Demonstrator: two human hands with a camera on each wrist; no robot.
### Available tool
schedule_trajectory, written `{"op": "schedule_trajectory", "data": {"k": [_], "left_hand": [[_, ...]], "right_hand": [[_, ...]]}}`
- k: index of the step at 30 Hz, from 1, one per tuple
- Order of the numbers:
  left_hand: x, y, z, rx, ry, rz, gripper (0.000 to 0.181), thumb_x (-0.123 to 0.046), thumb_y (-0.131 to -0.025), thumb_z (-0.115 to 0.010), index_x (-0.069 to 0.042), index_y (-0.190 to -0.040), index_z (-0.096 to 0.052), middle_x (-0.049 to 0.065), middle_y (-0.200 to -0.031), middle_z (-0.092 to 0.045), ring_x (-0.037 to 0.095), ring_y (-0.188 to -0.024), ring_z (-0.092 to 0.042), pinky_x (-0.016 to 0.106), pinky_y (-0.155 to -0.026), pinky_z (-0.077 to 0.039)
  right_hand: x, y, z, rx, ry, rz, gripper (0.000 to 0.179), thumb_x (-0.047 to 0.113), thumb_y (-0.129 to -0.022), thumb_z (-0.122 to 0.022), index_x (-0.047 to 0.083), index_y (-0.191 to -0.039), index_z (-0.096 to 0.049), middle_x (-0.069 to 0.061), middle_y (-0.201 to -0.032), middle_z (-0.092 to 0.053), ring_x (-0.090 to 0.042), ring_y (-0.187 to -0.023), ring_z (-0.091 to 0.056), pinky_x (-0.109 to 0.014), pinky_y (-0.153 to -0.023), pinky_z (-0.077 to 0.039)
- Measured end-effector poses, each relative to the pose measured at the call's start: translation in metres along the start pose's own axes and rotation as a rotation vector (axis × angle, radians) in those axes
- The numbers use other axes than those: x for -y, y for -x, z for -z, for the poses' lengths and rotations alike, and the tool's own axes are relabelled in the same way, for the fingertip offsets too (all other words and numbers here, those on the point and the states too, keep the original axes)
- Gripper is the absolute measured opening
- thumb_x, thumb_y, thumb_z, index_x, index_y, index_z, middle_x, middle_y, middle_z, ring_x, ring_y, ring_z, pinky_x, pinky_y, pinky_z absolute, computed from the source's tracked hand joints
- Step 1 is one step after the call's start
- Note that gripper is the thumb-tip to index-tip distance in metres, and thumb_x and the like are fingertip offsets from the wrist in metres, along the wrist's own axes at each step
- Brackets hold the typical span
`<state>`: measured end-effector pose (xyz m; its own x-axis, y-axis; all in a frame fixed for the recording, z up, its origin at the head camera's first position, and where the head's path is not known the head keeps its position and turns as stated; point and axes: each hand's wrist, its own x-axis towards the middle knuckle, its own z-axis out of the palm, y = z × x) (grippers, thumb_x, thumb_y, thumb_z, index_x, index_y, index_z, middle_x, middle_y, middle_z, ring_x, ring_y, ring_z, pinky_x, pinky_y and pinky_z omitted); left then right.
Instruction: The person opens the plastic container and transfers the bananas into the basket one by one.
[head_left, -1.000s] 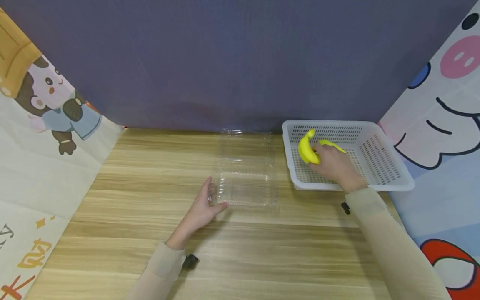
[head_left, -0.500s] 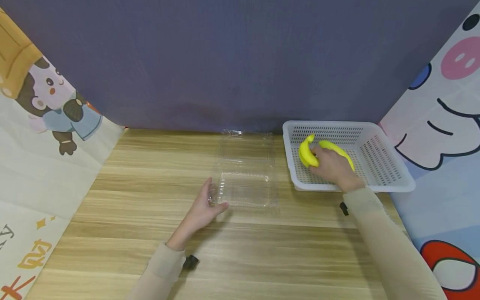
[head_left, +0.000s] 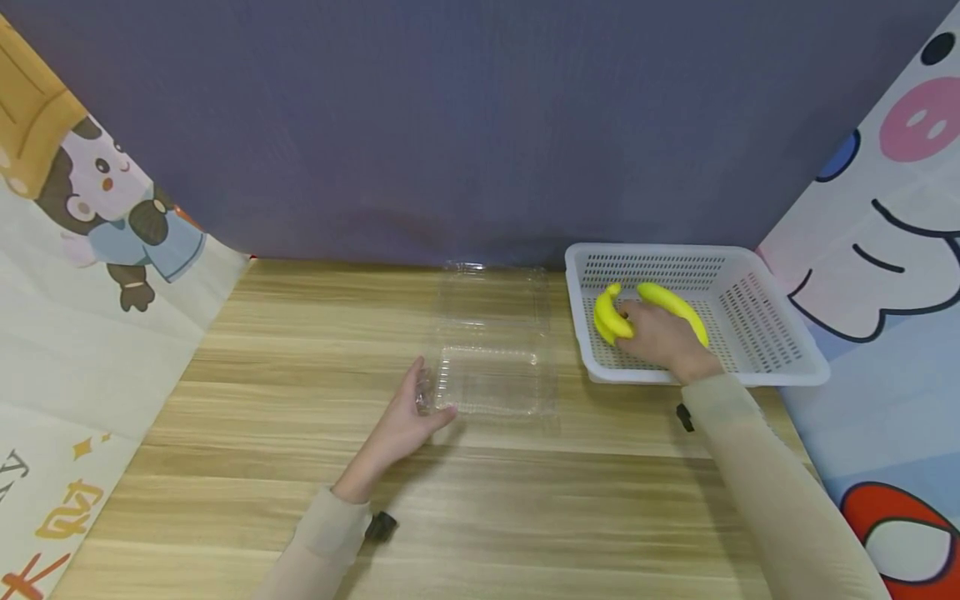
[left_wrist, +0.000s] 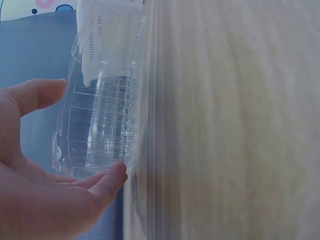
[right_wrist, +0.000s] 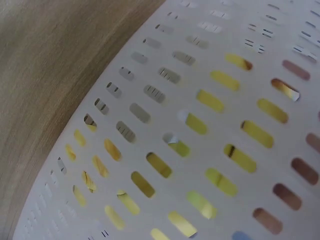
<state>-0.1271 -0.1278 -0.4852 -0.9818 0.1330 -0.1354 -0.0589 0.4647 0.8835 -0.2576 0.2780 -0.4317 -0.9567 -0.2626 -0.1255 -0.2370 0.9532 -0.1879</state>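
Observation:
A clear plastic clamshell box (head_left: 487, 379) lies unfolded on the wooden table, its lid (head_left: 491, 296) spread towards the back. My left hand (head_left: 401, 421) is at the box's near left corner, thumb and fingers spread apart. The left wrist view shows a fingertip right at the lower corner of the box (left_wrist: 100, 125). Inside the white basket (head_left: 772, 333), my right hand (head_left: 660, 333) pinches a yellow banana (head_left: 613, 317) by its side. A second banana (head_left: 671, 304) lies behind that hand. In the right wrist view the basket wall (right_wrist: 150, 65) hides most of the hand, with yellow showing through the slots.
The basket stands at the right rear of the wooden table (head_left: 300, 333), beside the clear box. A dark partition (head_left: 480, 125) rises along the back edge. Printed cartoon cloths hang at the left (head_left: 97, 350) and right (head_left: 885, 275).
My right hand has come down a little inside the basket with the banana, uncovering more of the banana behind it. My left hand and the clear box have stayed in place.

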Motion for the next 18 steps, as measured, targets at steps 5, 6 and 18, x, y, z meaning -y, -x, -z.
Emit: {"op": "schedule_trajectory", "data": {"k": [5,6,18], "left_hand": [[0.0003,0.0002,-0.0003,-0.002,-0.007,0.004,0.105,-0.034,-0.080,-0.076,-0.014,-0.154,-0.004,0.017,-0.151,-0.029,0.038,-0.133,-0.035,0.055,-0.106,-0.033],[0.0004,0.0001,-0.0004,-0.003,-0.007,0.004,0.105,-0.034,-0.080,-0.076,-0.014,-0.154,-0.004,0.017,-0.151,-0.029,0.038,-0.133,-0.035,0.055,-0.106,-0.033],[-0.0002,0.0004,-0.0001,0.003,-0.003,-0.002,0.104,-0.034,-0.080,-0.075,-0.014,-0.154,-0.004,0.018,-0.151,-0.028,0.038,-0.133,-0.035,0.055,-0.106,-0.033]], "right_hand": [[-0.0001,0.0007,-0.0007,0.025,0.015,0.001,0.046,0.027,-0.081,-0.069,0.008,-0.121,-0.054,-0.005,-0.096,-0.062,-0.020,-0.075,-0.054,-0.040,-0.063,-0.050],[-0.0001,0.0009,-0.0008,0.029,0.016,0.002,0.046,0.028,-0.081,-0.069,0.008,-0.121,-0.054,-0.005,-0.096,-0.062,-0.020,-0.075,-0.054,-0.040,-0.064,-0.050],[0.0025,0.0063,0.0027,0.004,0.060,0.005,0.047,0.031,-0.083,-0.068,0.008,-0.121,-0.054,-0.009,-0.105,-0.063,-0.022,-0.080,-0.056,-0.041,-0.063,-0.050]]}}
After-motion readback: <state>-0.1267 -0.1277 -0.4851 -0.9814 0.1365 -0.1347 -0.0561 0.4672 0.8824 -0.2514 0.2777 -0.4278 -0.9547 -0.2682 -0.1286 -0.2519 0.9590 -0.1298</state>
